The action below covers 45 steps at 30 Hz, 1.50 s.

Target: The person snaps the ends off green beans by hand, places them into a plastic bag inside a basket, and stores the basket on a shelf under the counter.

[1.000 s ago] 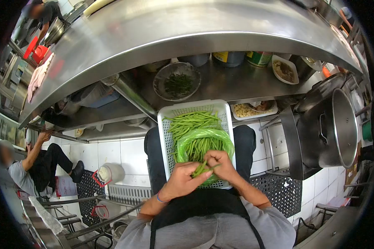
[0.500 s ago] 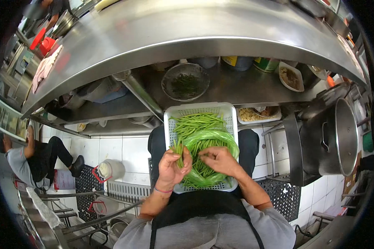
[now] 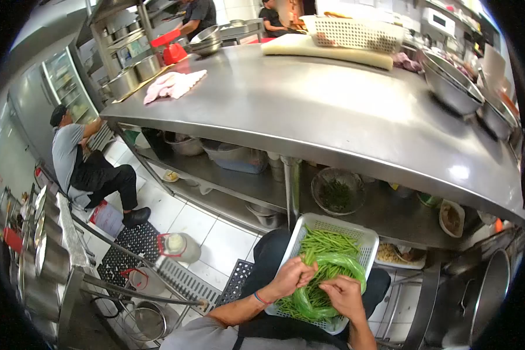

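Note:
A white perforated basket (image 3: 371,240) rests on my lap. Long green beans (image 3: 331,240) lie loose at its far end. Nearer me, an opened green plastic bag (image 3: 356,267) sits in the basket with more beans inside. My left hand (image 3: 294,277) is closed around a small bunch of green beans at the bag's left side. My right hand (image 3: 344,296) is over the bag's right side, its thumb and fingers pinched together. Whatever that pinch may hold is too small to make out.
A steel worktable (image 3: 262,87) spans the space ahead, with a bowl of greens (image 3: 337,195) on its lower shelf. Large pots (image 3: 484,297) stand at right. A seated co-worker (image 3: 87,163) is at left, near a white bucket (image 3: 181,248) on the floor.
My view has swung up and to the left, so the basket and hands appear lower and further right. My left hand still grips beans; the right stays over the bag.

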{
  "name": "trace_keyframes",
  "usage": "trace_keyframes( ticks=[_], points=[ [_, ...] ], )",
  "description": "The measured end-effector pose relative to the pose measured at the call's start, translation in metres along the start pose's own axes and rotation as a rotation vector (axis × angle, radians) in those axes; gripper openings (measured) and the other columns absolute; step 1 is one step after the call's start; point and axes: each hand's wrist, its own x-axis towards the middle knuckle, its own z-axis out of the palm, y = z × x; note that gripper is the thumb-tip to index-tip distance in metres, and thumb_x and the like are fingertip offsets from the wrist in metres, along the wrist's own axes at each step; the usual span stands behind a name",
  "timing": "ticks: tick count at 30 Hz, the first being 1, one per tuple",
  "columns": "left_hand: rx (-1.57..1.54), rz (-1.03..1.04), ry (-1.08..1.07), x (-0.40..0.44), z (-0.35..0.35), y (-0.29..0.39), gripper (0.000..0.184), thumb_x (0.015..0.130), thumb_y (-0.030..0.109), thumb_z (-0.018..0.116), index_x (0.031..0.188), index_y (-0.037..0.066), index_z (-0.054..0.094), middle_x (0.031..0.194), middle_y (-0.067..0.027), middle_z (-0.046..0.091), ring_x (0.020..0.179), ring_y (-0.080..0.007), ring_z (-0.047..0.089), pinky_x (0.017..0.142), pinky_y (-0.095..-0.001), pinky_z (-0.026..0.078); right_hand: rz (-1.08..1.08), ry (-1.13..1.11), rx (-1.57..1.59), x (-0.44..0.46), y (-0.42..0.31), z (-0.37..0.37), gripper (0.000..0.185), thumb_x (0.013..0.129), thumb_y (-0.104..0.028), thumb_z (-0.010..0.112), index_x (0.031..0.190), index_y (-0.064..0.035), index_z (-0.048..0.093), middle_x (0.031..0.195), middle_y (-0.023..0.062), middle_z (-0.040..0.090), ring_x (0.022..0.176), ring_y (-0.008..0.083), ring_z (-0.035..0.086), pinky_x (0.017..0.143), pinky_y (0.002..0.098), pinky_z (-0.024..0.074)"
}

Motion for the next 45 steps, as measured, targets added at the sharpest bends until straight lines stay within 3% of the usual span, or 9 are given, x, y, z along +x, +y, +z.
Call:
trace_keyframes(
  ticks=[6,18,25,26,27,29,33,41,45],
  points=[
    [0.516,0.117,-0.265,-0.001,0.020,-0.013,0.036,0.097,0.025,0.065,0.120,-0.001,0.061,0.095,0.0016,0.066,0.090,-0.0070,0.056,0.080,-0.0267,0.048,0.202,0.082,0.696,-0.014,0.000,-0.017,0.006,0.080,-0.001,0.076,0.080,0.0025,0.072,0.070,0.0028,0.062,0.058,0.0095,0.053,0.053,0.0247,0.0401],
    [0.598,-0.011,-0.288,0.002,0.003,-0.006,0.028,0.098,0.023,0.063,0.112,-0.002,0.066,0.097,0.0026,0.066,0.090,-0.0035,0.053,0.079,-0.0230,0.047,-0.019,0.179,-0.134,-0.013,-0.013,-0.022,0.005,0.079,0.000,0.073,0.081,0.0016,0.069,0.060,0.0065,0.056,0.052,0.0141,0.052,0.050,0.0281,0.0392],
    [0.934,-0.086,-0.336,-0.006,0.024,-0.019,0.036,0.097,0.031,0.063,0.118,0.001,0.064,0.104,-0.0039,0.068,0.096,-0.0095,0.056,0.087,-0.0295,0.048,-0.017,0.499,0.103,-0.012,0.046,0.007,0.015,0.088,-0.004,0.061,0.075,-0.0034,0.054,0.061,0.0020,0.049,0.047,0.0125,0.041,0.047,0.0264,0.0359],
    [0.818,-0.019,-0.231,-0.014,0.039,-0.006,0.040,0.096,0.034,0.064,0.120,0.002,0.063,0.105,-0.0070,0.068,0.098,-0.0136,0.057,0.091,-0.0333,0.047,0.141,0.398,0.567,-0.013,0.042,0.002,0.011,0.091,-0.007,0.057,0.081,-0.0044,0.053,0.062,0.0009,0.047,0.046,0.0118,0.038,0.045,0.0258,0.0339],
    [0.781,0.237,-0.105,-0.014,0.044,-0.007,0.038,0.097,0.032,0.063,0.120,0.002,0.063,0.096,-0.0045,0.069,0.088,-0.0132,0.061,0.081,-0.0314,0.051,0.299,0.312,1.031,-0.013,0.037,-0.007,0.008,0.094,-0.010,0.053,0.087,-0.0053,0.052,0.064,-0.0002,0.046,0.046,0.0111,0.035,0.043,0.0251,0.0320],
    [0.657,0.087,0.056,-0.005,0.024,-0.004,0.022,0.099,0.027,0.059,0.100,0.006,0.065,0.064,0.0029,0.055,0.053,-0.0051,0.048,0.047,-0.0229,0.037,0.333,0.233,1.324,-0.011,0.036,-0.009,0.013,0.091,-0.016,0.046,0.095,-0.0048,0.052,0.066,0.0046,0.046,0.048,0.0098,0.034,0.040,0.0250,0.0272],
    [0.248,0.110,0.150,-0.007,0.025,0.015,0.023,0.101,0.028,0.057,0.098,0.006,0.060,0.057,0.0040,0.045,0.044,-0.0055,0.035,0.041,-0.0226,0.027,0.225,0.012,1.399,-0.019,0.048,0.001,0.023,0.091,-0.018,0.045,0.093,0.0021,0.055,0.069,0.0112,0.052,0.046,0.0099,0.030,0.040,0.0266,0.0267],
    [0.425,0.272,0.220,-0.002,0.029,0.005,0.025,0.100,0.030,0.058,0.100,0.005,0.058,0.058,0.0043,0.044,0.047,-0.0041,0.034,0.043,-0.0212,0.026,0.471,-0.206,1.092,-0.026,0.030,0.016,0.041,0.103,-0.026,0.044,0.121,0.0082,0.060,0.073,0.0077,0.058,0.050,0.0047,0.032,0.045,0.0217,0.0273],
    [0.551,0.362,0.264,-0.003,0.030,0.006,0.022,0.101,0.025,0.057,0.097,0.004,0.058,0.063,0.0042,0.049,0.053,-0.0033,0.039,0.048,-0.0203,0.030,0.420,-0.152,0.780,-0.027,0.028,0.019,0.032,0.103,-0.025,0.050,0.109,0.0018,0.066,0.068,-0.0002,0.055,0.053,0.0036,0.040,0.048,0.0205,0.0306]
  ],
)
